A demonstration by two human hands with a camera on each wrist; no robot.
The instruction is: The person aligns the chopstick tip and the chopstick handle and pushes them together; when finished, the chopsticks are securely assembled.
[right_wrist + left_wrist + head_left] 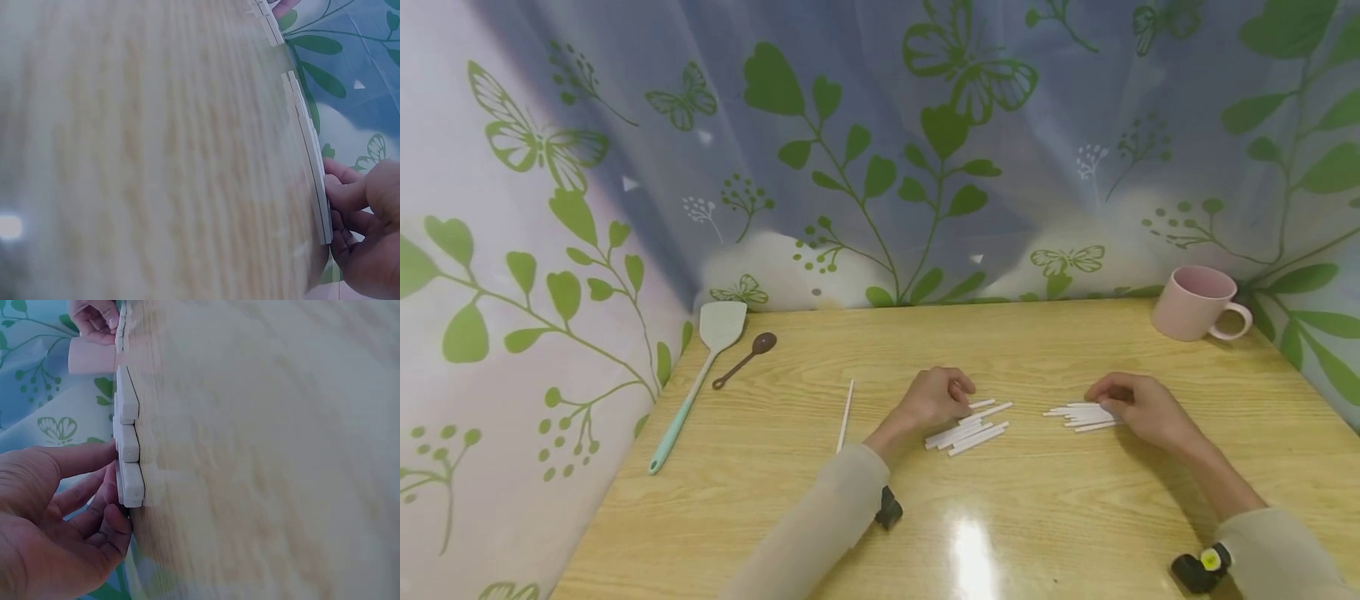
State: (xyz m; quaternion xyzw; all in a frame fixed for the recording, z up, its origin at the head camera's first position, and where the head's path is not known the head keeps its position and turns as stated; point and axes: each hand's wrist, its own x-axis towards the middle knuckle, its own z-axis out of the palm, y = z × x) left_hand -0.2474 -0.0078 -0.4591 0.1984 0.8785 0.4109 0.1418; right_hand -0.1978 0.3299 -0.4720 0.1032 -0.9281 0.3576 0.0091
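Observation:
Two loose groups of thin white sticks lie on the wooden table. My left hand (931, 398) is at the far edge of the left group of sticks (973, 435), its fingers curled and the thumb against a stick. In the left wrist view, the thumb of the left hand (69, 519) meets the side of these sticks (130, 444). My right hand (1146, 408) grips the right end of the other group of sticks (1081, 415), covering that end. The right wrist view has the fingers and thumb of the right hand (369, 219) along those sticks (312, 162).
A single white stick (846, 417) lies left of the left forearm. Farther left are a spatula (700, 379) with a mint handle and a small brown spoon (745, 360). A pink mug (1195, 304) stands at the back right, near the patterned curtain (865, 150).

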